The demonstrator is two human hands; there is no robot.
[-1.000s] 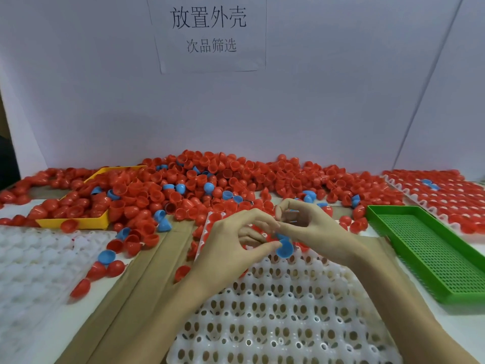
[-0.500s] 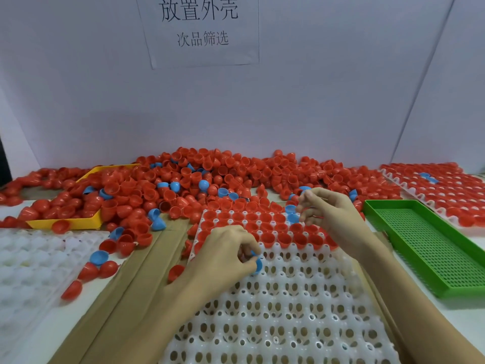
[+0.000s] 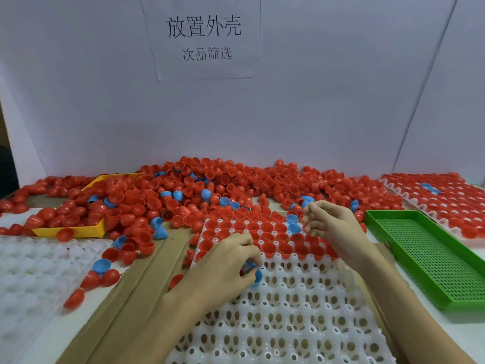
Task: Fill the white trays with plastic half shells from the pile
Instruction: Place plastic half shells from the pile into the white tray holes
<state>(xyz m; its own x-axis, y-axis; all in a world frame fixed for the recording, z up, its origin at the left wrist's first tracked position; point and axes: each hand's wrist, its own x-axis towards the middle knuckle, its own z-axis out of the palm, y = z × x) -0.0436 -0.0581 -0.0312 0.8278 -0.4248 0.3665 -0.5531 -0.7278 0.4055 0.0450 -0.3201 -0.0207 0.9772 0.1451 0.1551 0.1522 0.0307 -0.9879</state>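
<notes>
Head view: the left hand [image 3: 225,269] pinches a blue half shell [image 3: 256,277] over the white tray [image 3: 288,324], at the first open row. The right hand [image 3: 333,227], fingers loosely curled, hovers by the pile [image 3: 210,190] beyond; what it holds, I cannot tell. Far rows under the hands are filled, near rows empty — I'd say well under half done.
</notes>
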